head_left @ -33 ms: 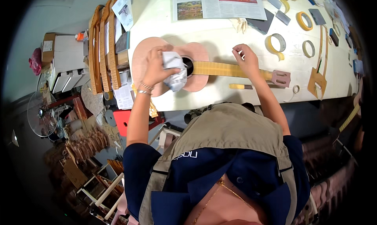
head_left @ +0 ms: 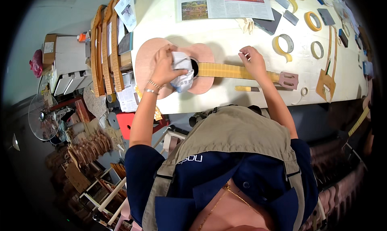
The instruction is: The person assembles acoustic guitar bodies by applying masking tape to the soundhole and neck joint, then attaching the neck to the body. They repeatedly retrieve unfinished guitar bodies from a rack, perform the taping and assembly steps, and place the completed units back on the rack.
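Observation:
A small pale pink-brown guitar body, ukulele-like (head_left: pixel 203 83), lies face up on the white table, its neck to the right. Yellow masking tape (head_left: pixel 221 70) covers the fingerboard, and the slotted headstock (head_left: pixel 288 80) is bare. Crumpled newspaper (head_left: pixel 182 71) sits at the left edge of the dark soundhole (head_left: pixel 194 68), partly covering it. My left hand (head_left: pixel 163 67) is closed on this paper, fingers over the body's top. Over the neck, my right hand (head_left: pixel 253 61) is loosely curled with thumb and fingers apart, nothing visible in it.
A short yellow-wrapped tool with a dark end (head_left: pixel 247 88) lies in front of the neck. Tape rolls (head_left: pixel 283 47) and sanding blocks (head_left: pixel 290 17) spread to the right. Flat newspaper (head_left: pixel 225 7) is at the back. Guitar necks (head_left: pixel 108 49) stand at left; a fan (head_left: pixel 42 115) stands beyond.
My left hand and the crumpled newspaper have shifted slightly to the right over the soundhole. My right hand stays in place.

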`<action>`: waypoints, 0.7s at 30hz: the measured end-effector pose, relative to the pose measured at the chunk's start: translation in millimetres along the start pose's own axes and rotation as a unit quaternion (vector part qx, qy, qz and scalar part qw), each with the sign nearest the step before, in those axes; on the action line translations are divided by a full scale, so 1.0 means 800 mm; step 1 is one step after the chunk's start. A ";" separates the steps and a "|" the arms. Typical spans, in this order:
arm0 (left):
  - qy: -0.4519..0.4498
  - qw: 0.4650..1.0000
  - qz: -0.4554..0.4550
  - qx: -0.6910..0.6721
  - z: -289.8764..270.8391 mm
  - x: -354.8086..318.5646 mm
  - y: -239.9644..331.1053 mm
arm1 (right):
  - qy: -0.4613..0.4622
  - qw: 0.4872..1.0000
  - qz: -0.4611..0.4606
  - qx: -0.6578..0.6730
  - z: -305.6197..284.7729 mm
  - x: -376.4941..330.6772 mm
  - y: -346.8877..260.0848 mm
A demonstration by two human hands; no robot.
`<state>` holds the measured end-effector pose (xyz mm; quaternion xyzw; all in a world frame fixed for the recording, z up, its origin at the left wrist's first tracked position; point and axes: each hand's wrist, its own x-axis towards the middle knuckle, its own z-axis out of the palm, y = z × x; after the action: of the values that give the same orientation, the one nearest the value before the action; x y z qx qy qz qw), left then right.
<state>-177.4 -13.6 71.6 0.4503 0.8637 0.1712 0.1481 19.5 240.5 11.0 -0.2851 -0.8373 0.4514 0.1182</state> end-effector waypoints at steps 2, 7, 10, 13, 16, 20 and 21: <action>0.004 0.999 -0.032 0.025 0.010 0.018 0.008 | -0.051 0.998 0.026 -0.010 0.001 0.001 0.005; 0.064 0.965 0.005 0.255 0.081 0.023 0.015 | -0.052 0.997 0.017 -0.060 0.002 0.000 -0.005; 0.017 0.982 -0.011 0.187 0.076 0.033 0.026 | -0.043 0.997 0.019 -0.058 0.004 0.000 -0.002; -0.113 0.992 0.028 -0.048 0.010 0.040 -0.022 | -0.048 0.997 0.014 -0.053 -0.001 0.000 -0.001; -0.073 0.992 -0.010 0.103 0.010 0.033 -0.023 | -0.053 0.997 0.011 -0.059 0.002 0.001 -0.004; -0.017 0.984 -0.027 0.172 0.048 0.032 0.021 | -0.053 0.997 0.011 -0.060 0.004 0.003 0.000; -0.018 0.987 -0.013 0.161 0.049 0.031 0.020 | -0.054 0.997 0.010 -0.062 0.004 0.003 0.000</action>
<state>-163.2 21.9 40.4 0.4600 0.8830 0.0199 0.0910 16.3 240.1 8.9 -0.2753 -0.8661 0.4141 0.0504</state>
